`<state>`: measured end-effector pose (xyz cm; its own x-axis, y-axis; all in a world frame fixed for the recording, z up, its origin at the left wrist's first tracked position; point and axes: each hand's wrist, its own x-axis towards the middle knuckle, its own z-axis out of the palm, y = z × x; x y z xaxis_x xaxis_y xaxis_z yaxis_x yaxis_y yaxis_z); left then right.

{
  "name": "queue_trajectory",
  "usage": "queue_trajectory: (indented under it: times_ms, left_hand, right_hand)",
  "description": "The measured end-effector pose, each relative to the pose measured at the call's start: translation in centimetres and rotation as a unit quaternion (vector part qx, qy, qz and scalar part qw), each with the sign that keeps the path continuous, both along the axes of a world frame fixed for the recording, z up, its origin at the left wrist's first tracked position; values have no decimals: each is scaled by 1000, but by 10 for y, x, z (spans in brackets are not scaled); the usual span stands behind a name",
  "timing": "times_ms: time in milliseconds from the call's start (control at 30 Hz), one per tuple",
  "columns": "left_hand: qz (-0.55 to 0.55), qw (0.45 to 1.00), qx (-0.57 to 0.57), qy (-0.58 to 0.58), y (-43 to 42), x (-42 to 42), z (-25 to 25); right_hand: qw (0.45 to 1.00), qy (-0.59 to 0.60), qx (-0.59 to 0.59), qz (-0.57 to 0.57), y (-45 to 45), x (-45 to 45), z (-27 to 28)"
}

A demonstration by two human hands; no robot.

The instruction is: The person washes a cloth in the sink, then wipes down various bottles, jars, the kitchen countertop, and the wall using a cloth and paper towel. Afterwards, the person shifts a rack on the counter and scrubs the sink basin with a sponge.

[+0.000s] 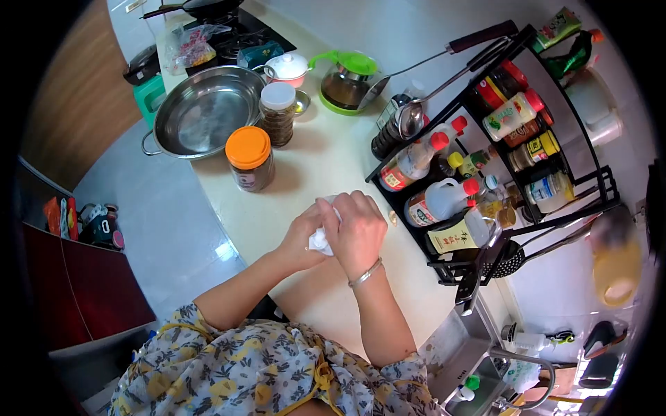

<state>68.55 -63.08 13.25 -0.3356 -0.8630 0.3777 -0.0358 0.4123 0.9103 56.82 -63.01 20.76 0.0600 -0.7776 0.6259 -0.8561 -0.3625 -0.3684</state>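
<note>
Both hands meet over the counter (298, 291), close in front of my body. My left hand (303, 239) is closed around a crumpled white piece of tissue or cloth (319, 240). From above and the right, my right hand (361, 229) wraps over the same white piece, its fingers curled and a bracelet at the wrist. Whether anything else lies inside the white piece is hidden by the fingers. Ahead of the hands stand a jar with an orange lid (248, 148) and a jar with a white lid (279, 114), both upright.
A wide steel pan (208, 114) sits at the counter's left edge. Behind stand a white lidded pot (287, 67) and a glass teapot with green lid (350, 80). A black rack (451, 111) of bottles and seasonings fills the right, with a sink (485, 378) at lower right.
</note>
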Motion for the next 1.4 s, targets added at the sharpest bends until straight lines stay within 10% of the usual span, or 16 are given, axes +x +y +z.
queue_trajectory:
  times_ms: [100, 233, 300, 433, 700, 1200, 1400]
  left_hand:
    - [-4, 999, 35, -22, 6, 4, 12]
    - [10, 996, 51, -76, 5, 2, 20]
    - [4, 997, 3, -81, 4, 2, 17]
    - [-7, 995, -60, -85, 4, 4, 19]
    - [0, 996, -32, -83, 9, 0, 21]
    - [-2, 988, -50, -145, 7, -1, 24]
    - [-18, 980, -37, -195, 5, 2, 25]
  right_hand:
    - [937, -160, 308, 45, -21, -17, 3]
    - [931, -202, 298, 61, -30, -24, -18]
    - [767, -537, 337, 103, -30, -33, -28]
    - [753, -619, 222, 34, -15, -29, -75]
    - [926, -364, 72, -71, 49, -16, -77]
    - [933, -311, 148, -102, 83, -18, -161]
    - [933, -360, 20, -24, 53, -24, -65]
